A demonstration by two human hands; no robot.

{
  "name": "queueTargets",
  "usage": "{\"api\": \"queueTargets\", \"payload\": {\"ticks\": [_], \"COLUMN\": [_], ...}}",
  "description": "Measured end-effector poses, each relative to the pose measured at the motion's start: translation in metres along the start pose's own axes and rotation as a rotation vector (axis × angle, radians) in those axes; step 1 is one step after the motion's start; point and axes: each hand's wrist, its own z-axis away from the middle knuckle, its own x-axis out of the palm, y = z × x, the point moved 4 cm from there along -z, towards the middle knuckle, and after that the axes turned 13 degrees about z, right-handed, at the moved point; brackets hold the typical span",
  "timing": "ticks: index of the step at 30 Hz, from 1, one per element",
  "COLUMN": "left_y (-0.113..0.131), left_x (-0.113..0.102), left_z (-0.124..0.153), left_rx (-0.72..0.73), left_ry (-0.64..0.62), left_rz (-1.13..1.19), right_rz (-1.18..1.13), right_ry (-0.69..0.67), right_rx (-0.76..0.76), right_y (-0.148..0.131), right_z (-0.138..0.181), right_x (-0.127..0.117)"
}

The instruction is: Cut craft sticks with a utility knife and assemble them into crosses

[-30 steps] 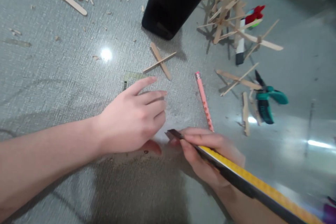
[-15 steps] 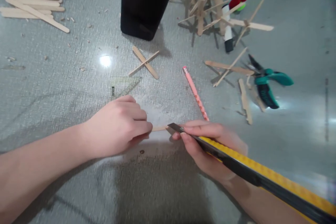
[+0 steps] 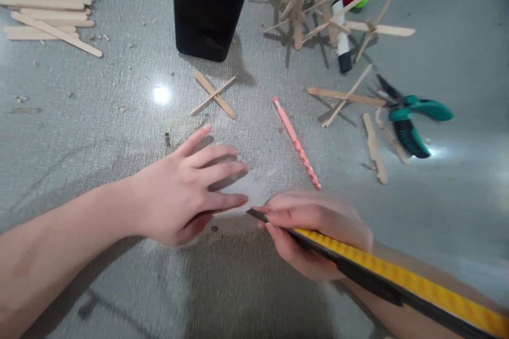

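Note:
My left hand [image 3: 186, 190] lies palm down on the grey table [image 3: 79, 127] with its fingers stretched out and spread. It covers the spot where a thin wooden stick was lying; the stick is hidden under it. My right hand [image 3: 314, 228] is closed round a yellow and black utility knife [image 3: 382, 275]. The knife's dark blade tip sits just right of my left fingertips, close to the table.
A pink pencil [image 3: 296, 143] lies just beyond my right hand. Two crossed sticks [image 3: 213, 94] lie in front of a black container [image 3: 209, 2]. Teal pliers [image 3: 409, 122] and loose sticks are at the right, a glued stick structure [image 3: 310, 0] behind, a stick pile [image 3: 43, 10] far left.
My left hand has gone from pinching the thin stick to lying flat with fingers spread over it. The knife tip has dropped slightly toward me.

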Motion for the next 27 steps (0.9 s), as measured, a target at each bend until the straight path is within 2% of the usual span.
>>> {"api": "queueTargets", "payload": {"ticks": [10, 14, 19, 23, 27], "left_y": [0.006, 0.006, -0.001, -0.006, -0.007], "left_x": [0.004, 0.002, 0.005, 0.006, 0.006], "left_z": [-0.001, -0.001, 0.000, 0.000, 0.000], "left_rx": [0.096, 0.136, 0.072, -0.013, -0.035], "left_ry": [-0.057, 0.016, 0.006, -0.008, -0.024], "left_rz": [-0.140, -0.242, -0.154, -0.111, -0.082], "right_rz": [0.081, 0.085, 0.094, 0.109, 0.132], "right_ry": [-0.071, -0.089, -0.087, -0.078, -0.095], "right_rx": [-0.127, -0.120, -0.035, -0.026, -0.013], "right_y": [-0.015, -0.014, -0.005, -0.002, -0.003], "right_z": [0.001, 0.000, -0.003, -0.003, -0.006], "right_x": [0.003, 0.006, 0.011, 0.014, 0.017]}}
